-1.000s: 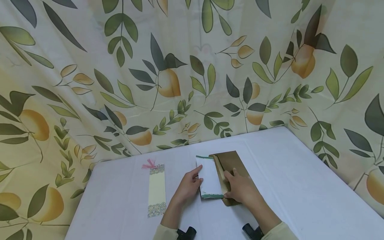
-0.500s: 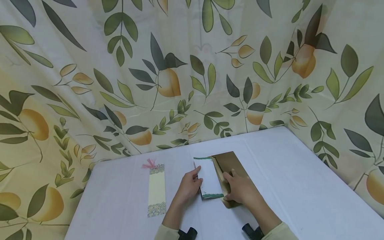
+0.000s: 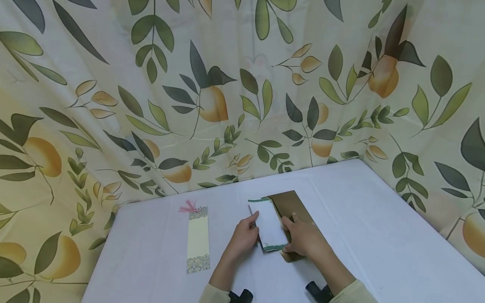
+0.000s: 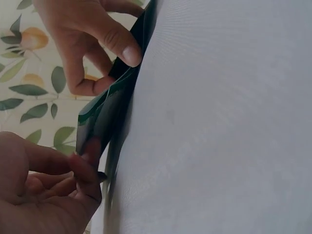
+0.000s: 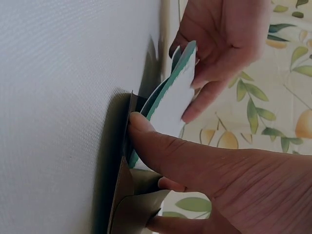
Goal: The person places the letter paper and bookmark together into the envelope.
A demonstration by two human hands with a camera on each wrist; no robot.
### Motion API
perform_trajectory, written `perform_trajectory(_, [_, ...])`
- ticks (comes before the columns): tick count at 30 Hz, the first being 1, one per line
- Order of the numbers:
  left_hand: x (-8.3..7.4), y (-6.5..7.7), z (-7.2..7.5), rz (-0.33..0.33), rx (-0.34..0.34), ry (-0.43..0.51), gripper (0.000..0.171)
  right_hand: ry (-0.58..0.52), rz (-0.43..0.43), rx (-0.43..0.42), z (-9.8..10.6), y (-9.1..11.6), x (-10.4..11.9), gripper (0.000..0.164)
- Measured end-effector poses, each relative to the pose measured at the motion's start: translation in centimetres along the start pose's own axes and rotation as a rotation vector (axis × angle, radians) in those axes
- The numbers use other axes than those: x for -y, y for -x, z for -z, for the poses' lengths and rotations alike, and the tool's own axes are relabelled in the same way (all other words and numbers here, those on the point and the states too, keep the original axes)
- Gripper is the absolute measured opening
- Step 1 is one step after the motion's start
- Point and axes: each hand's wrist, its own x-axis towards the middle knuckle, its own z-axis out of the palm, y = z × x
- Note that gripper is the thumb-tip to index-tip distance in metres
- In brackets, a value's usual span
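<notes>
A white card (image 3: 267, 223) with green bands at both ends lies half over the open side of a brown envelope (image 3: 291, 202). My left hand (image 3: 245, 235) pinches the card's left edge, thumb on top and fingers beneath. In the right wrist view the card (image 5: 170, 109) shows more than one layer, its near edge tucked in at the envelope's mouth. My right hand (image 3: 305, 235) grips the envelope (image 5: 119, 195) at that mouth, its thumb on one side and fingers on the other. The fingers under the card are partly hidden.
A cream bookmark (image 3: 198, 240) with patterned ends and a pink tassel (image 3: 188, 206) lies to the left on the white table (image 3: 379, 235). Behind the table hangs a curtain (image 3: 242, 97) printed with leaves and fruit.
The left hand has brought the card a little to the right, closer over the envelope's mouth, after a slight shift left. The right hand stays nearly in place on the envelope.
</notes>
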Motion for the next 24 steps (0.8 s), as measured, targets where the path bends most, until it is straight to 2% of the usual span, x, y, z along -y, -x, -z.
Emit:
perform_trajectory(7, [0.0, 0.0, -0.3, -0.013, 0.045, 0.04, 0.053, 0.008, -0.002, -0.009, 0.0, 0.1, -0.1, 0.061])
perform_trajectory(11, [0.0, 0.1, -0.4, -0.053, 0.007, 0.039, 0.05, -0.007, -0.01, -0.013, 0.0, 0.2, -0.1, 0.061])
perform_trajectory(14, [0.0, 0.1, -0.6, -0.088, -0.045, 0.023, 0.047, -0.011, -0.016, -0.016, -0.1, 0.3, -0.2, 0.061])
perform_trajectory(17, [0.0, 0.1, -0.7, -0.1, -0.083, 0.036, 0.045, -0.007, -0.019, -0.015, -0.2, 0.3, -0.3, 0.061])
perform_trajectory(24, [0.0, 0.1, -1.1, -0.093, -0.065, 0.109, 0.046, 0.011, -0.03, -0.013, -0.4, 0.2, -0.2, 0.066])
